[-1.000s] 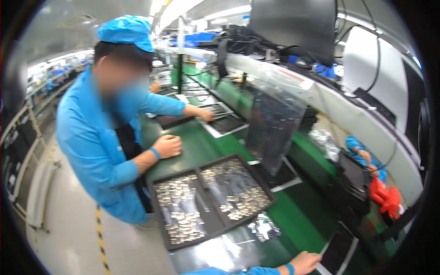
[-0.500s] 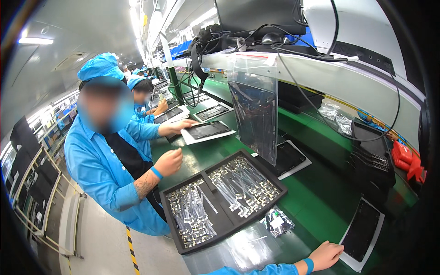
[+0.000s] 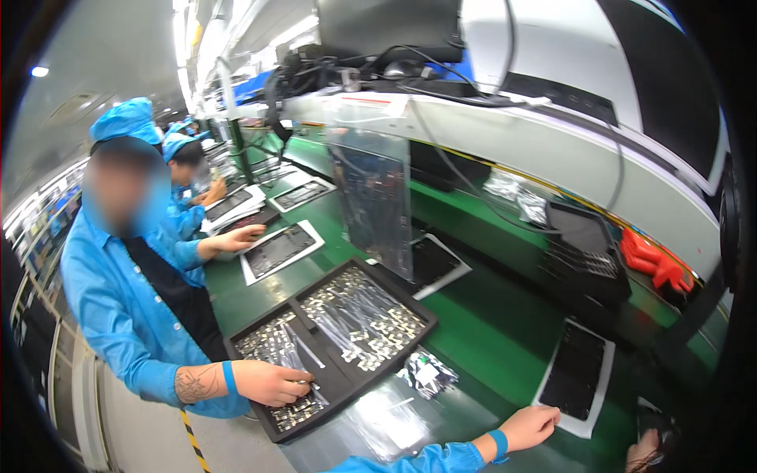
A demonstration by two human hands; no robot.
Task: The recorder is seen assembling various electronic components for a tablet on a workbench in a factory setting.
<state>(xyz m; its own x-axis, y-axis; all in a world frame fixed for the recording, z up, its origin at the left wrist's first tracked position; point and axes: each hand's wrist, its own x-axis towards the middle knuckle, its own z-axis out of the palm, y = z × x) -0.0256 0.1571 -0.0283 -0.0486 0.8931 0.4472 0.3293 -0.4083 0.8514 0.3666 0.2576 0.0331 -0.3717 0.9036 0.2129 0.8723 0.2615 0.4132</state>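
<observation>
Black panel [image 3: 577, 369] just beside left fingers [image 3: 549, 417], curled together; right fingers [image 3: 650, 440], cannot tell

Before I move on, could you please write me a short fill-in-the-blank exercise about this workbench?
1. The dark panel beside the person's left hand has a ______ border.
2. The wristband on the person's left arm is ______.
3. In the picture, a co-worker's hand is at the ______ compartment of the two-part tray.
4. The bright bundle to the right of the black stack is ______.

Missing words: white; blue; left; red.
</observation>
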